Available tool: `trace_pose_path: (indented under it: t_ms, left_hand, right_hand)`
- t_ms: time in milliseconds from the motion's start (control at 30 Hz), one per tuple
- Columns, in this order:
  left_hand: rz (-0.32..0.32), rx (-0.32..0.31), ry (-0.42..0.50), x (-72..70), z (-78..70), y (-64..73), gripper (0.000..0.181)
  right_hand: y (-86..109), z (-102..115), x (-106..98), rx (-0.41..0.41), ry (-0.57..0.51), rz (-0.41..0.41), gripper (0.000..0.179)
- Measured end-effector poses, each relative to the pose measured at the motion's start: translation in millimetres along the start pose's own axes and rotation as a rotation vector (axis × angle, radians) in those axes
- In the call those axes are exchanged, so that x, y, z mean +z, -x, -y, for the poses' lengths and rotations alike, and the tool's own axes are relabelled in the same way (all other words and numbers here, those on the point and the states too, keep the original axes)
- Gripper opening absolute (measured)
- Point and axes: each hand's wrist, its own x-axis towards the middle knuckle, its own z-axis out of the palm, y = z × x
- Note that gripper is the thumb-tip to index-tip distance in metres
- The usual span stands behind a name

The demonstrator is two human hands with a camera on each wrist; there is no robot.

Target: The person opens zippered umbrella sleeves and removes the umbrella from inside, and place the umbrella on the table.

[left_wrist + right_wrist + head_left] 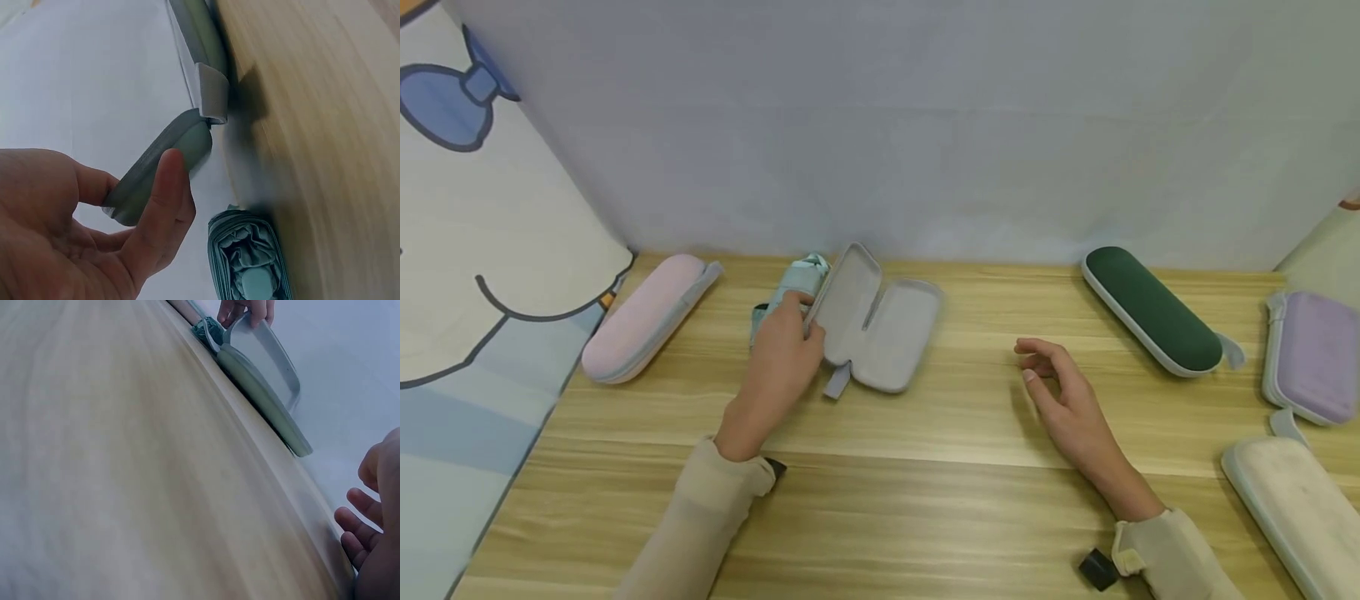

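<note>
An open zip case (901, 337) with a pale grey lining lies unfolded on the table; its outside looks green in the wrist views. My left hand (778, 358) pinches the raised left half of the case (159, 165) between thumb and fingers. Just behind and left of that hand is a folded teal umbrella (799, 279), partly covered by the fingers; its gathered end shows in the left wrist view. My right hand (1067, 404) hovers over the table right of the case, fingers loosely bent, holding nothing.
A pink case (643, 321) lies at the left. To the right are a dark green case (1153, 308), a purple case (1315, 354) and a cream case (1296, 508). A grey-white cloth wall (925, 142) rises behind the wooden table (887, 500).
</note>
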Motion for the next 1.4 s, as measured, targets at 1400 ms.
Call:
trace_pose_path:
  t_ms: [1400]
  left_hand:
    - [-0.108,-0.020,-0.390,-63.8,62.4,-4.7,0.040]
  right_hand:
    - [0.0,0.7,0.6,0.011,0.024,0.031,0.037]
